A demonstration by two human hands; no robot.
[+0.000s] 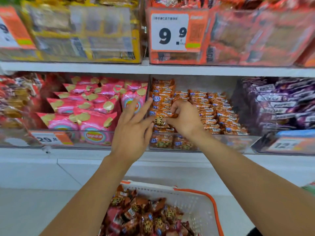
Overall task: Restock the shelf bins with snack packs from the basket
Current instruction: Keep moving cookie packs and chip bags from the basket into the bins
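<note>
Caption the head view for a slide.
Both hands at the orange pack bin: right hand pinches a pack, left hand open beside it, basket below.

White shelf boards (102, 67) w/ orange price tags (170, 31), pale tiled floor (34, 184) below, even light.

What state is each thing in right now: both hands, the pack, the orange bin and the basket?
Left hand: open, fingers straight, at the orange pack stack.
Right hand: pinching an orange snack pack.
Orange snack bin: partly filled, packs in rows.
Basket: still holds many packs, below the shelf.
Pink chip bin: stocked.
</note>
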